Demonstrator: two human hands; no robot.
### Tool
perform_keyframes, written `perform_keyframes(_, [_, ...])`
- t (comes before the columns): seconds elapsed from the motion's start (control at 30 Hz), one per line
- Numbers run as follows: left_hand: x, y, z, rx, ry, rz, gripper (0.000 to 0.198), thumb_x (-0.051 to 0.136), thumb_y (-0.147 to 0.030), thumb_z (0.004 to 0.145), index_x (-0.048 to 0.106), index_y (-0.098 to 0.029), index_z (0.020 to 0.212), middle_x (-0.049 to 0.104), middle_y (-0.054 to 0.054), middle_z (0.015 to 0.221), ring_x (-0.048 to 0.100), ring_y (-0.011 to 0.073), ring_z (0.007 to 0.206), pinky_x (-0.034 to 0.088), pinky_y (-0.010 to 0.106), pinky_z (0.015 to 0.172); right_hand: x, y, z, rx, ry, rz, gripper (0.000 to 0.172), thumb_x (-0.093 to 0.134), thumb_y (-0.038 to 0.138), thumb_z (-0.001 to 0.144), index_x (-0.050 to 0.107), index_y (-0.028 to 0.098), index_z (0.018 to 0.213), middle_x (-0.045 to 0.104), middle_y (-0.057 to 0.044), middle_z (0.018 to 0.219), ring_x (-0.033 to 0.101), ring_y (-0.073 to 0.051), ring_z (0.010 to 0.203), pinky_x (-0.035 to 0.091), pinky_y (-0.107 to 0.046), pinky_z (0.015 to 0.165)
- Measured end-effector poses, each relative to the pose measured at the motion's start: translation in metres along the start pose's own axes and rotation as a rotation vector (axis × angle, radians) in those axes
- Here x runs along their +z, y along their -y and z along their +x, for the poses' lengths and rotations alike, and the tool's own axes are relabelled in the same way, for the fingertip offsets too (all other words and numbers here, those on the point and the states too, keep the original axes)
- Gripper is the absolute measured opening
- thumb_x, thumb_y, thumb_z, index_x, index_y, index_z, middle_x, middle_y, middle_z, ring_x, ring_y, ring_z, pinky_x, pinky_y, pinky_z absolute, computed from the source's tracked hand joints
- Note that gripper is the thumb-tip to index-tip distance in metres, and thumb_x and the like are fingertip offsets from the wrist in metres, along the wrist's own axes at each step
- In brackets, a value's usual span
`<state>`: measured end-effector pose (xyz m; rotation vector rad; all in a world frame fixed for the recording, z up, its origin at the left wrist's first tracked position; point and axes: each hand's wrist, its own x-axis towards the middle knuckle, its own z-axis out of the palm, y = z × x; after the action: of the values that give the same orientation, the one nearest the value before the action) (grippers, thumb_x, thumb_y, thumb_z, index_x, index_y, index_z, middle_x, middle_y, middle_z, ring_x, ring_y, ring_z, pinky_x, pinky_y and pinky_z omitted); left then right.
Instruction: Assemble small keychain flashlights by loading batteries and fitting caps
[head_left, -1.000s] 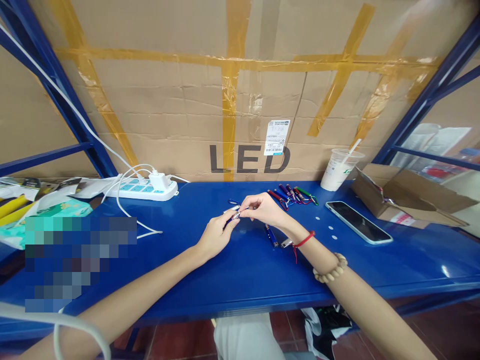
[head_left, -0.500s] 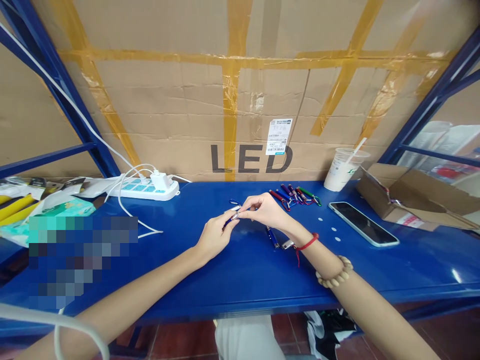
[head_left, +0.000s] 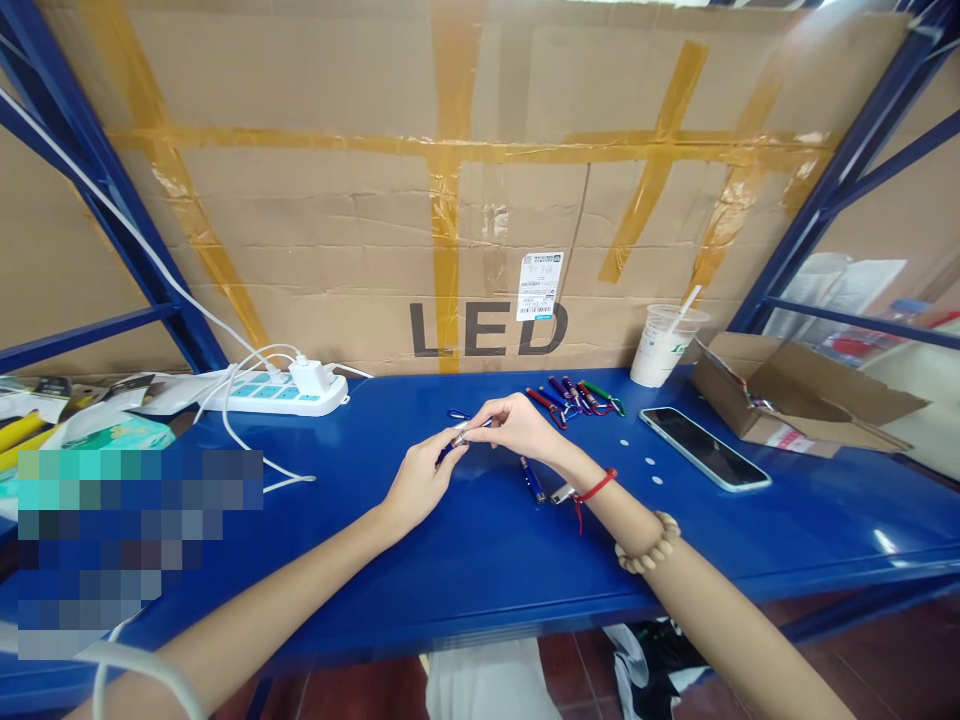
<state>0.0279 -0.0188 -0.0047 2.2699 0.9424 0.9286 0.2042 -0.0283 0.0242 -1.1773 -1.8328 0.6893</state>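
Observation:
My left hand is closed around a small blue keychain flashlight, most of which is hidden by the fingers. Its blue clip pokes out behind the hand. Thumb and fingers of my right hand pinch at the silver end of the same flashlight; any tiny part between them is too small to make out. Below my right wrist lie another blue keychain flashlight and a silver metal piece. Several coloured keychain flashlights with clips lie grouped beyond my right hand.
To the right are a phone, an open cardboard box, a drink cup with a straw and small white discs. A white power strip with cables sits at left. A big carton stands behind the blue table.
The head view has shifted a little, so the scene sits slightly left and lower. Both hands stay together on the flashlight, with the right fingers slightly moved at its end.

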Motion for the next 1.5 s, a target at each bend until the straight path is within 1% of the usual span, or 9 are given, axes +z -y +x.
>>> perform_keyframes(0.13, [0.0,0.001,0.001,-0.025,0.009,0.069,0.027,0.041,-0.028,0.088,0.059,-0.02,0.106,0.066,0.004,0.098,0.058,0.0193,0.09,0.044,0.031,0.082,-0.001,0.0,0.001,-0.018,0.0,-0.01,0.026,0.07,0.038,0.066,0.071,0.013,0.073,0.067,-0.005,0.072,0.053,-0.009,0.051,0.041,-0.021,0.046])
perform_keyframes(0.33, [0.0,0.004,0.002,0.01,-0.012,0.126,0.025,0.044,-0.03,0.088,0.06,-0.02,0.104,0.063,0.003,0.091,0.053,0.0196,0.089,0.042,0.032,0.081,-0.002,0.005,0.001,-0.057,0.004,0.038,0.024,0.07,0.036,0.067,0.071,0.013,0.072,0.065,-0.005,0.074,0.05,-0.006,0.046,0.042,-0.021,0.044])
perform_keyframes(0.47, [0.0,0.006,0.003,0.03,-0.029,0.108,0.023,0.047,-0.031,0.086,0.061,-0.022,0.102,0.062,0.002,0.087,0.054,0.0189,0.086,0.042,0.03,0.079,-0.002,0.008,0.0,-0.072,0.006,0.063,0.024,0.069,0.036,0.068,0.072,0.013,0.075,0.064,-0.005,0.075,0.051,-0.007,0.048,0.043,-0.021,0.044])
perform_keyframes(0.57, [0.001,0.008,0.003,0.026,-0.031,0.058,0.024,0.046,-0.032,0.086,0.061,-0.022,0.102,0.062,0.002,0.089,0.056,0.0175,0.085,0.042,0.028,0.078,-0.002,0.007,0.0,-0.091,-0.003,0.087,0.024,0.069,0.037,0.068,0.072,0.014,0.075,0.062,-0.004,0.075,0.05,-0.006,0.048,0.043,-0.021,0.044])
perform_keyframes(0.67, [0.001,0.006,0.002,-0.012,-0.011,0.012,0.027,0.042,-0.033,0.088,0.06,-0.022,0.104,0.063,0.002,0.089,0.058,0.0157,0.082,0.042,0.025,0.075,-0.002,0.006,0.001,-0.106,-0.006,0.099,0.024,0.068,0.038,0.069,0.072,0.015,0.075,0.061,-0.003,0.075,0.051,-0.006,0.049,0.043,-0.02,0.043])
perform_keyframes(0.83, [-0.002,0.0,0.0,-0.098,0.059,0.029,0.031,0.037,-0.035,0.089,0.058,-0.023,0.108,0.061,-0.002,0.069,0.057,0.0129,0.063,0.04,0.022,0.061,-0.003,0.006,0.001,-0.101,-0.003,0.067,0.024,0.069,0.038,0.068,0.072,0.015,0.074,0.062,-0.003,0.074,0.05,-0.005,0.046,0.041,-0.02,0.042])
perform_keyframes(1.07, [-0.003,-0.003,-0.003,-0.102,0.099,0.047,0.033,0.035,-0.038,0.088,0.058,-0.024,0.106,0.058,-0.004,0.057,0.054,0.0126,0.052,0.038,0.021,0.054,-0.005,0.01,0.001,-0.072,-0.007,0.031,0.025,0.07,0.038,0.066,0.069,0.013,0.069,0.066,-0.004,0.071,0.049,-0.006,0.044,0.04,-0.02,0.042])
perform_keyframes(1.3, [-0.004,-0.004,-0.003,-0.089,0.115,0.012,0.033,0.032,-0.039,0.089,0.057,-0.024,0.104,0.057,-0.006,0.055,0.053,0.011,0.05,0.037,0.021,0.053,-0.005,0.012,0.0,-0.043,0.009,0.034,0.02,0.068,0.032,0.069,0.067,0.012,0.071,0.064,-0.002,0.066,0.049,-0.005,0.044,0.04,-0.018,0.043])
perform_keyframes(1.5, [-0.005,-0.005,-0.002,-0.105,0.129,0.022,0.032,0.03,-0.04,0.09,0.056,-0.023,0.102,0.057,-0.006,0.056,0.054,0.011,0.052,0.036,0.02,0.054,-0.004,0.008,0.0,-0.058,0.02,0.043,0.019,0.066,0.032,0.071,0.066,0.013,0.073,0.063,-0.002,0.069,0.05,-0.005,0.044,0.04,-0.018,0.043])
